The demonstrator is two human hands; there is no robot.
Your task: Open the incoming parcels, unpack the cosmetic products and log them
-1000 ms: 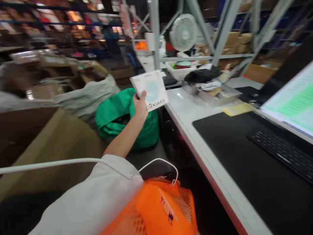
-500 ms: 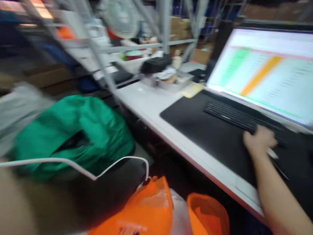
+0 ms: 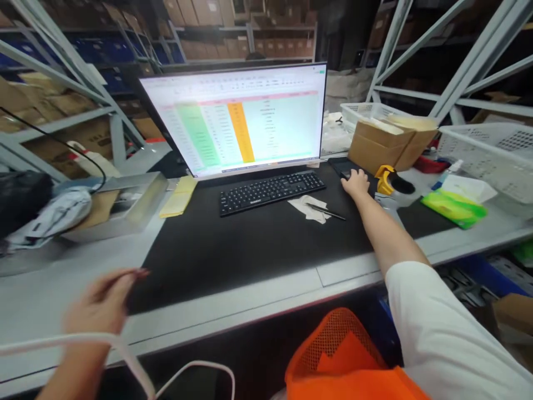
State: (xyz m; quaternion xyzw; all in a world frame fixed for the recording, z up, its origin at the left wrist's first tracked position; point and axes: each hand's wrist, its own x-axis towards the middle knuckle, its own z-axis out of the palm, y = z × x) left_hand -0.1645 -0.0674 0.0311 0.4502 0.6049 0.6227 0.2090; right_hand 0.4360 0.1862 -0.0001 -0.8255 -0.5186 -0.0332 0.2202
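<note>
Black matting [image 3: 233, 244] is lying beside the left hand [image 3: 102, 305] at the worktop's [image 3: 287, 286] front edge, fingers narrowed — whether holding anything, I cannot tell; the right hand [image 3: 357, 184], grip hidden, is resting beside a yellow device [image 3: 386, 180].

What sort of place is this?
Probably a warehouse or stockroom workstation: rack shelving lined with cardboard boxes behind, and a desk with a monitor showing a spreadsheet-like table.

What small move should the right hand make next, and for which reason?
Perhaps the right hand should settle at the small dark pad: it is there, right of the keyboard, while the monitor shows a spreadsheet. What lies beneath the hand is hidden.
</note>
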